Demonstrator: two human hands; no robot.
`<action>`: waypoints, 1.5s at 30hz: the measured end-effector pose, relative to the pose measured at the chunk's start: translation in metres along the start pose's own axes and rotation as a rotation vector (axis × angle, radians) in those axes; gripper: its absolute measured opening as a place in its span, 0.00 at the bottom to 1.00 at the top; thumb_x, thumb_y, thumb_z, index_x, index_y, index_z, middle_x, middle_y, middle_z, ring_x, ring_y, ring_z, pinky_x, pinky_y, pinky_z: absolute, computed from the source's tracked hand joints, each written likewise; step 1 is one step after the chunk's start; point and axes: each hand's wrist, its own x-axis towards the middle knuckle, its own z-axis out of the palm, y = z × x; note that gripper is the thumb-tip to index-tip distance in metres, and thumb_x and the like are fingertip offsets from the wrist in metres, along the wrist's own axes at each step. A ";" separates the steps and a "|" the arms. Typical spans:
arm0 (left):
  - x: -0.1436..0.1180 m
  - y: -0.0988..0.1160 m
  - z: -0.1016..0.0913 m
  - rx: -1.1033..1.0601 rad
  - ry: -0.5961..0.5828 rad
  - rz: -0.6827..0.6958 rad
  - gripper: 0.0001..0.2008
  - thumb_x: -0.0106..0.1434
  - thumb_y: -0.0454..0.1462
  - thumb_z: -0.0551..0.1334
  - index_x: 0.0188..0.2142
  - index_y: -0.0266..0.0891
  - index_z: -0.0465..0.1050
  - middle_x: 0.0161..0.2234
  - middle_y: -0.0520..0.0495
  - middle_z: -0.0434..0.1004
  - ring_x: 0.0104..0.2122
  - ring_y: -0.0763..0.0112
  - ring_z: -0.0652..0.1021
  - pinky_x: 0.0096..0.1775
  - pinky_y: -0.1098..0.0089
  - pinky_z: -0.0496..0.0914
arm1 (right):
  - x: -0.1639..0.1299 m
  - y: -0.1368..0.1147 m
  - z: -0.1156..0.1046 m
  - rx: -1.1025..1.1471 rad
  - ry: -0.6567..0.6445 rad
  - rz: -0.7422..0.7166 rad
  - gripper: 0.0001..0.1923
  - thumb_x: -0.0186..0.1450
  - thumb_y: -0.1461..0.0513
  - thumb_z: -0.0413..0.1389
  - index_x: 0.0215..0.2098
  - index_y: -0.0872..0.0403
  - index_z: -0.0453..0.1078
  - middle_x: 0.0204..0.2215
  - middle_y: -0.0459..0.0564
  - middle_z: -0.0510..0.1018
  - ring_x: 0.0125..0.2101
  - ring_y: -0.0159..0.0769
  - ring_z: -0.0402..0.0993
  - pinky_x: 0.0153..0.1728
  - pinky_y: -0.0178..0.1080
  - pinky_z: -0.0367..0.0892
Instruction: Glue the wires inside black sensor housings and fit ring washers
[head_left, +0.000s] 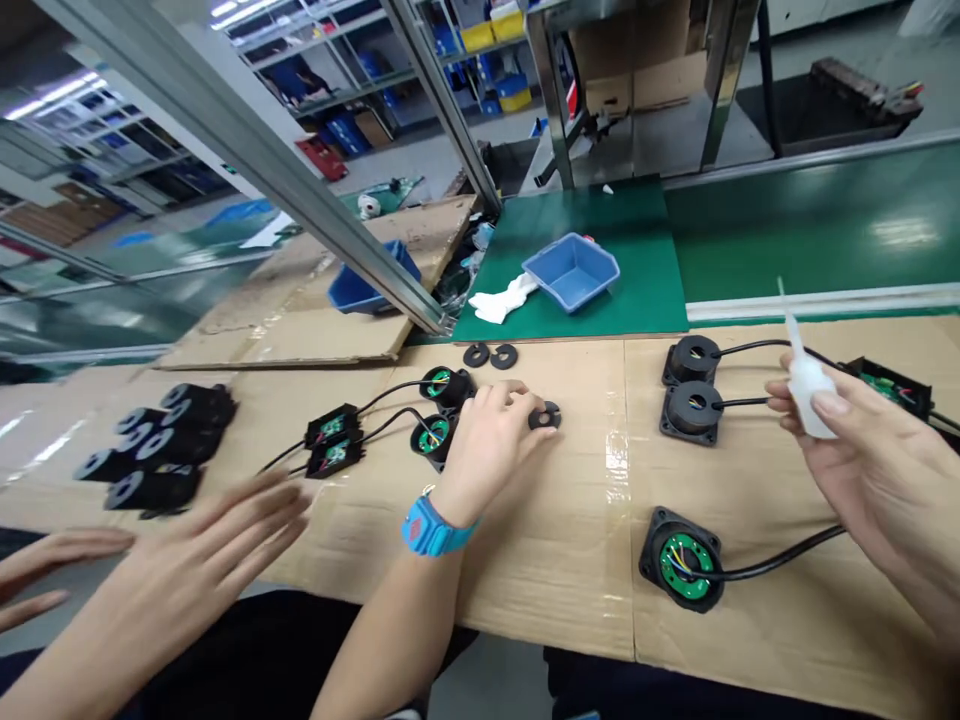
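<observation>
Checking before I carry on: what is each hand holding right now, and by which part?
Right hand holds a small white squeeze bottle by its body, nozzle up. Left hand has fingertips on a black ring cap lying on the cardboard; no closed grip visible.

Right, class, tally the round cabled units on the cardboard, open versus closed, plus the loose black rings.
Open units, green board showing: 3
Closed units: 2
Loose black rings, one at the left hand: 3
Total: 8

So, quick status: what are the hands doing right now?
Left hand fingertips on small black ring. Right hand holds white squeeze bottle. Another person's hand hovers at left.
</observation>
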 end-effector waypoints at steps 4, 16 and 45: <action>0.004 -0.015 0.007 -0.049 -0.162 -0.033 0.11 0.66 0.43 0.69 0.44 0.40 0.78 0.50 0.39 0.75 0.46 0.50 0.75 0.48 0.49 0.72 | 0.055 -0.016 0.026 -0.259 -0.138 -0.108 0.19 0.65 0.49 0.64 0.50 0.46 0.70 0.51 0.51 0.82 0.55 0.43 0.77 0.61 0.47 0.70; -0.006 0.030 0.013 -0.806 -0.073 0.261 0.13 0.78 0.47 0.48 0.39 0.42 0.57 0.44 0.42 0.70 0.43 0.63 0.73 0.47 0.59 0.73 | 0.199 0.013 0.086 -0.808 -0.322 -0.131 0.21 0.50 0.70 0.71 0.35 0.50 0.67 0.32 0.48 0.82 0.39 0.47 0.81 0.51 0.53 0.73; -0.081 0.143 0.044 -0.994 0.085 -0.011 0.26 0.60 0.40 0.75 0.38 0.45 0.54 0.48 0.46 0.78 0.45 0.66 0.81 0.45 0.68 0.75 | -0.076 0.010 -0.010 -1.259 -0.524 -0.973 0.15 0.73 0.64 0.55 0.28 0.51 0.60 0.23 0.46 0.63 0.27 0.39 0.59 0.30 0.44 0.57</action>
